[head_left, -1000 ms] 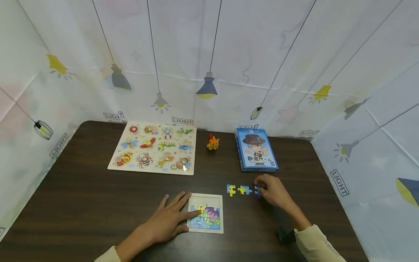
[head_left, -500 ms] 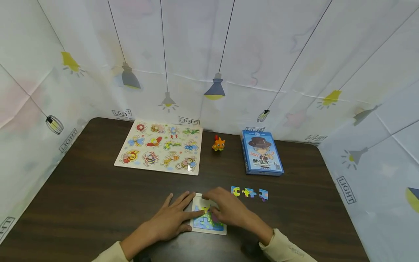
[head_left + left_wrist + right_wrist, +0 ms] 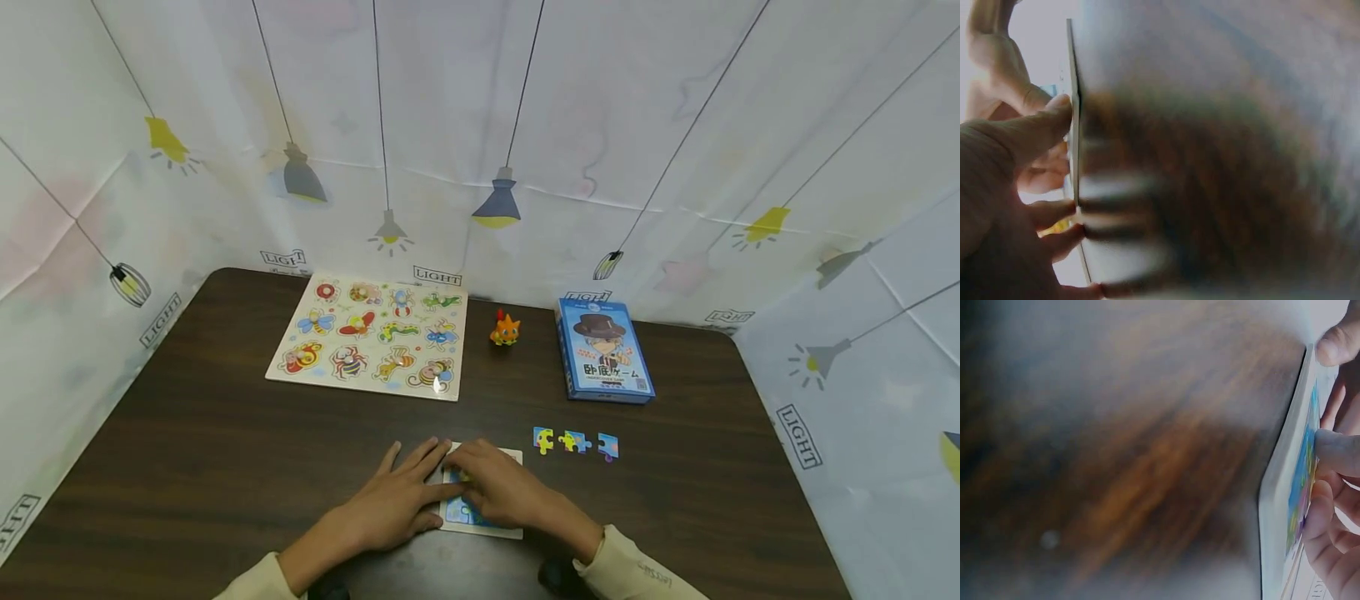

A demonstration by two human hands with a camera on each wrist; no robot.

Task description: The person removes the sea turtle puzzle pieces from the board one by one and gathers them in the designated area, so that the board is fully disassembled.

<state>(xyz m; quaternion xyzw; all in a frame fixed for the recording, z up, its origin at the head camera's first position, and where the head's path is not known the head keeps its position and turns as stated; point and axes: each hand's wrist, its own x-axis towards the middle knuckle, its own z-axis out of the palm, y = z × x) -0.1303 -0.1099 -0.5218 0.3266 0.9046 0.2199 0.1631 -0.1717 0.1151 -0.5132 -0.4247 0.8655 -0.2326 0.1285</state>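
Left hand [image 3: 994, 178] fills lower left; thumb touches edge of thin pale board [image 3: 1075, 150], seen side-on; fingertips [image 3: 1067, 242] meet same edge lower down; right hand [image 3: 1000, 69] shows beyond, upper left; brown tabletop [image 3: 1210, 187] spreads blurred rightward.

White fabric backdrop [image 3: 442, 83], lamp-printed: "LIGHT", repeated. Blue rectangular box [image 3: 606, 350]: "卧底ゲーム". Cream cloth right sleeve [image 3: 630, 571]: lettering, illegible.

Puzzle tray [image 3: 483, 529] partly hidden beneath the right grip [image 3: 498, 485], tabletop [image 3: 1210, 175] blurred in wrist views
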